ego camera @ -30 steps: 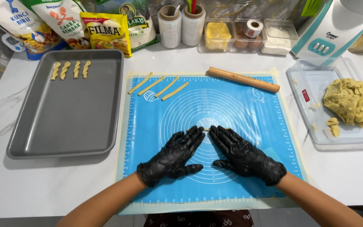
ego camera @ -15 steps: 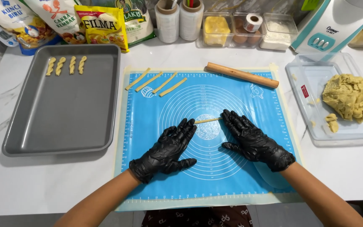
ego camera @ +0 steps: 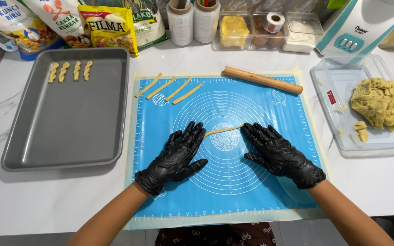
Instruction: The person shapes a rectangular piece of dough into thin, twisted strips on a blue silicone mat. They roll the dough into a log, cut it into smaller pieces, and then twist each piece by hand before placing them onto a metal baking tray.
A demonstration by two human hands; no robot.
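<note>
**Two gloved hands flat on a thin dough rope**

Two hands in black gloves rest on a blue silicone baking mat (ego camera: 251, 191), which lies taped down on a white marble-look counter (ego camera: 46, 205). Left of the mat sits a grey metal baking tray (ego camera: 69, 136), its far corner holding four short twisted dough sticks (ego camera: 69, 72) in a row. Right of the mat is a clear plastic tray (ego camera: 343, 132) with a large lump of yellow dough (ego camera: 378, 102) and a smaller scrap just beside it. Along the back of the counter stand flour and margarine bags (ego camera: 108, 27), two rolls of cling film, small clear boxes and a white and teal appliance (ego camera: 361, 25).

A wooden rolling pin (ego camera: 263, 80) lies tilted across the mat's far right edge. Near the far left edge, four straight dough strips (ego camera: 169, 87) lie side by side, slanted.

The left hand (ego camera: 176, 157) lies palm down with its fingers spread, fingertips touching the left end of a thin dough rope (ego camera: 224, 130). The right hand (ego camera: 281, 155) lies the same way, fingers spread, fingertips at the rope's right end. The rope stretches between both hands, across the printed circles at the mat's centre, its right end slightly farther away.
</note>
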